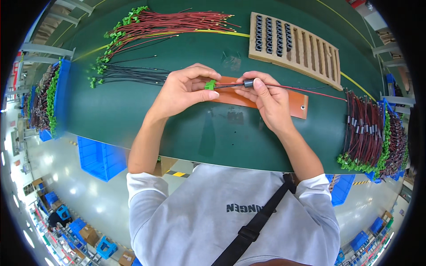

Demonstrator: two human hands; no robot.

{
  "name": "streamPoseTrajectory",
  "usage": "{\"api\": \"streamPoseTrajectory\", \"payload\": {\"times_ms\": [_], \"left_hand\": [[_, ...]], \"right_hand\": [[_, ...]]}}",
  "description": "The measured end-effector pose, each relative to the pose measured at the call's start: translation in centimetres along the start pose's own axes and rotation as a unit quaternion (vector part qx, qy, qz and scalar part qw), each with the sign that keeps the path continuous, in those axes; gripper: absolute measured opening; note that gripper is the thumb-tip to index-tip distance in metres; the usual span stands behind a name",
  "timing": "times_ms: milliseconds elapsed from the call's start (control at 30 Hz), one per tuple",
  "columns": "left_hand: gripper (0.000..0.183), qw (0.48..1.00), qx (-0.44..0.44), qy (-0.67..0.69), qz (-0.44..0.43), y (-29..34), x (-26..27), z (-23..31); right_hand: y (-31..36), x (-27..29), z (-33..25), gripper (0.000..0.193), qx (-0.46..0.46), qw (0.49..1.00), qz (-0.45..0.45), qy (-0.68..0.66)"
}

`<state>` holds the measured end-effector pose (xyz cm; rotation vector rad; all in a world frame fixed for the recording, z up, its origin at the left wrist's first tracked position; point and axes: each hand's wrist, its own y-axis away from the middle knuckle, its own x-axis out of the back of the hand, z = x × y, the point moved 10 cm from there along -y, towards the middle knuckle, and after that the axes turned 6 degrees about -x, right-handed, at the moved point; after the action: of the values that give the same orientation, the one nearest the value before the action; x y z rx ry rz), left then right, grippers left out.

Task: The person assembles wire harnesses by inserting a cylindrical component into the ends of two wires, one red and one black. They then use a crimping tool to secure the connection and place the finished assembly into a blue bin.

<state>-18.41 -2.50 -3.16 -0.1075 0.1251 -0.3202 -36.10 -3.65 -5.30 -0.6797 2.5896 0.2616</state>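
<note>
grey shirt [199, 226] nearest, cable [230, 84] runs left-right, green plug [210, 84] leftward.

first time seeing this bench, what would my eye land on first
Probably the middle, where the left hand pinches a green connector and the right hand holds a black cylinder on wires. Next, the fan of red wires across the upper left of the green table. Then the wooden rack at upper right, dark cylinders filling its left rows.

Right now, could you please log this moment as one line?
left hand: green connector | right hand: black cylinder on wires | beneath: orange board
</note>
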Motion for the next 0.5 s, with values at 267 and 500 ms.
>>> {"api": "streamPoseTrajectory", "payload": {"times_ms": [267,500], "left_hand": [[0.025,0.998,-0.008,0.01,0.069,0.6,3.6,-3.4],[0.058,0.992,-0.03,-0.063,0.105,0.2,4.0,-2.3]], "right_hand": [[-0.6,0.5,3.1,0.033,-0.022,0.999,0.011,-0.034],[-1.0,0.9,4.1,0.028,-0.032,0.999,0.014,-0.022]]}}
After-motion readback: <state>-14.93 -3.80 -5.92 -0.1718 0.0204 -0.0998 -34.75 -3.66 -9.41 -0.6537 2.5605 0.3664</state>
